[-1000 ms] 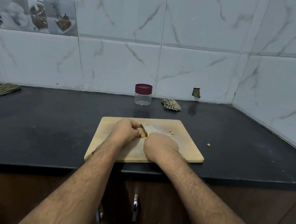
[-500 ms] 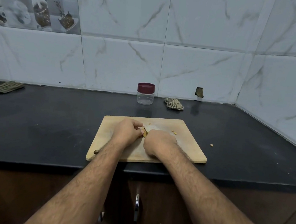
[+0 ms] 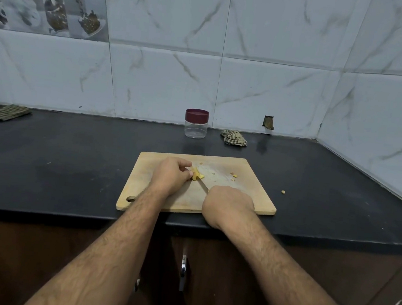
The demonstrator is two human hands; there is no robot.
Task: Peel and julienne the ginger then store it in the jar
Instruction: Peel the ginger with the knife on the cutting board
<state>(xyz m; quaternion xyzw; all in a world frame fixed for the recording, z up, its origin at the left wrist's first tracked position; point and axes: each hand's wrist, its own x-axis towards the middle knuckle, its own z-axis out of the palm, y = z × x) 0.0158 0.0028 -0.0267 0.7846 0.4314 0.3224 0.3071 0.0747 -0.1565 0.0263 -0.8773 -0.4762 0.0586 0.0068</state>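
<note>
Single head-worn view, looking forward and down over the cutting board [image 3: 252,195]; board mid-frame, near; tiled wall beyond it, cabinet fronts below it

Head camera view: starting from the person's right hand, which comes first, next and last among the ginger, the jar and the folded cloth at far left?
From the right hand:
1. ginger, just up-left on the board, held by the left hand.
2. jar, at the back by the wall.
3. folded cloth, far left on the counter.
</note>
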